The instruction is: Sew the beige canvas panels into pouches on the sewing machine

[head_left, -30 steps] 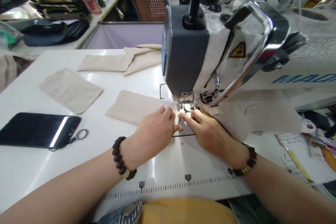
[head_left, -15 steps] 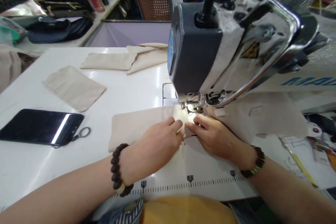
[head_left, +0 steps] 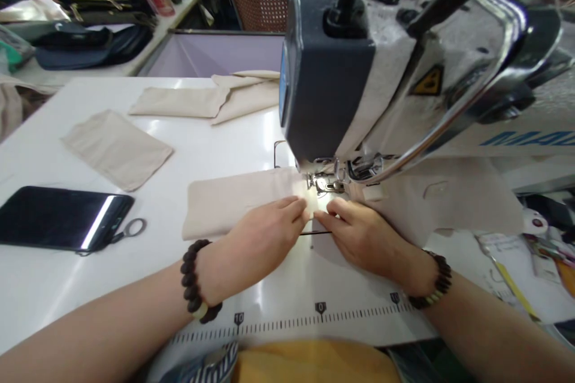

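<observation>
Beige fabric panel (head_left: 229, 197): flat on the white sewing table (head_left: 148, 287), long axis roughly left to right, right end just before the presser foot (head_left: 330, 184).
Left hand (head_left: 256, 242): nearer, over the panel's near edge by its right end; fingers curled together, pinching or only pressing, cannot tell.
Right hand (head_left: 371, 239): fingertips at that end, fingers bent; grip cannot be told; panel extends leftward from it.

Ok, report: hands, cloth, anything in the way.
Left fingers on the cloth, right fingers at its edge. Cloth end at the sewing machine. Nothing seen blocking; phone lies apart.
</observation>
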`<state>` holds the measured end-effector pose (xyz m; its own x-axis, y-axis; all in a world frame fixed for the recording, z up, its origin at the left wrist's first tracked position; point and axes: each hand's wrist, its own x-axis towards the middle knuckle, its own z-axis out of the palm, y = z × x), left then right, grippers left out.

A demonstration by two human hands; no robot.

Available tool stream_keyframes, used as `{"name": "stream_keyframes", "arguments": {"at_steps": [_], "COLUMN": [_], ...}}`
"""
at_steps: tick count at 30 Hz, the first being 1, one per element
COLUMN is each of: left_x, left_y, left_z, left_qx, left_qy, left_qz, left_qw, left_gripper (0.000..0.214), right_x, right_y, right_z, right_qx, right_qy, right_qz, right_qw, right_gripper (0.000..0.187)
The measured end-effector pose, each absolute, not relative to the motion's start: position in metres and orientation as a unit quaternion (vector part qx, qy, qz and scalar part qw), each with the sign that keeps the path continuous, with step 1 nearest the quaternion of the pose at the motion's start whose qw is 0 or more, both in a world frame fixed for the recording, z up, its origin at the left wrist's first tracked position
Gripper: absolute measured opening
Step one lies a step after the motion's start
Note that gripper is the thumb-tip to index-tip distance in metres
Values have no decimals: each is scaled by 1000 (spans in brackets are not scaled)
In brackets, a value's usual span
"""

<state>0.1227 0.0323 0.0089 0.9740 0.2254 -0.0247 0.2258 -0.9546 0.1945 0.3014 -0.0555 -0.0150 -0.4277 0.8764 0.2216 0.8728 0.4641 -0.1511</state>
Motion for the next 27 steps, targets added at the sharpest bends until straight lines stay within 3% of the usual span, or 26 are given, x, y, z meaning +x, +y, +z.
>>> {"name": "stream_keyframes", "arguments": {"at_steps": [4,20,27], "left_x": [125,131,133], "left_y": [44,64,55], "left_z": [6,1,0], "left_qx": [989,983,985], "left_qy": [113,134,170], "left_qz": [13,65,19], "left_qw": [93,105,30], "left_gripper": [28,31,30], "right_x": [300,294,294], "right_y": [-51,-47,-48], "right_z": [-18,-15,-13], "right_qx": [-547,-577,-581], "right_qy": [-832,-811,-811], "right_qz": [9,-22,1], "right_qw": [93,93,64], "right_gripper": [29,28,27]}}
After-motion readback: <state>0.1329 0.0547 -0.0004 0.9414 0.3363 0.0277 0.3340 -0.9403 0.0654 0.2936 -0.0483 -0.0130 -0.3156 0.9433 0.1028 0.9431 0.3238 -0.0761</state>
